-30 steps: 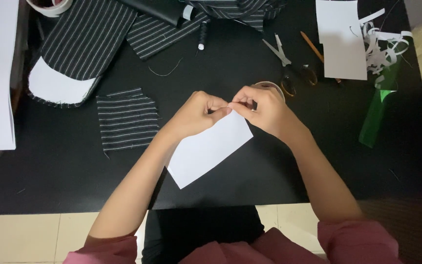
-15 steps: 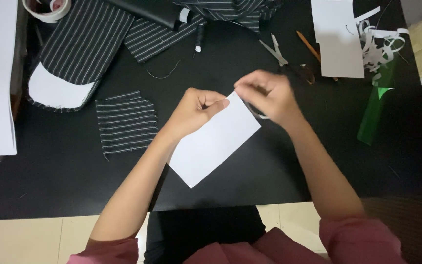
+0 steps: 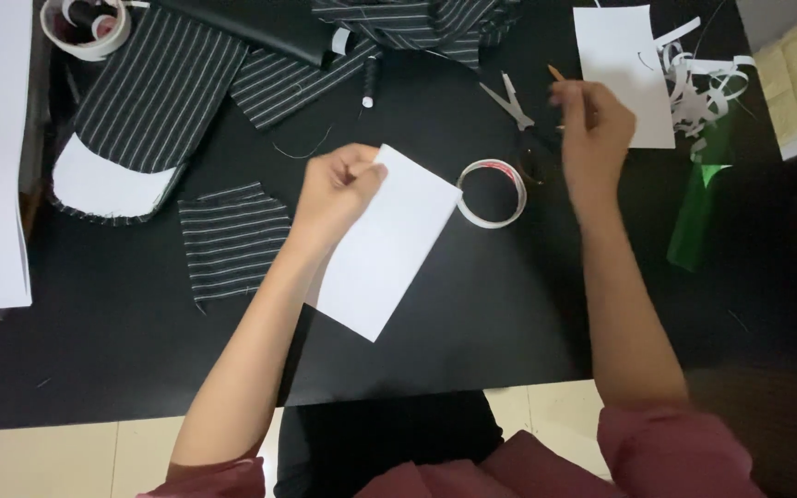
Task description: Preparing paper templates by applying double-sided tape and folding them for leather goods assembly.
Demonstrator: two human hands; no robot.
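Home sewing and craft table – striped fabric pieces (image 3: 232, 238), scissors (image 3: 507, 100), tape roll (image 3: 492, 194), paper scraps (image 3: 698, 85)

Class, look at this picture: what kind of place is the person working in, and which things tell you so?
Probably a home craft or sewing table: striped fabric pieces, scissors and a tape roll lie on the black tabletop, beside paper scraps.

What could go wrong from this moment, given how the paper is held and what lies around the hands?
1. The left hand pinches the white paper by one corner only; it could sag, crease or slip.
2. The right hand hovers above the scissors and might catch the blades.
3. The tape ring touches the paper's edge, so the paper might snag on it or nudge it across the black table.
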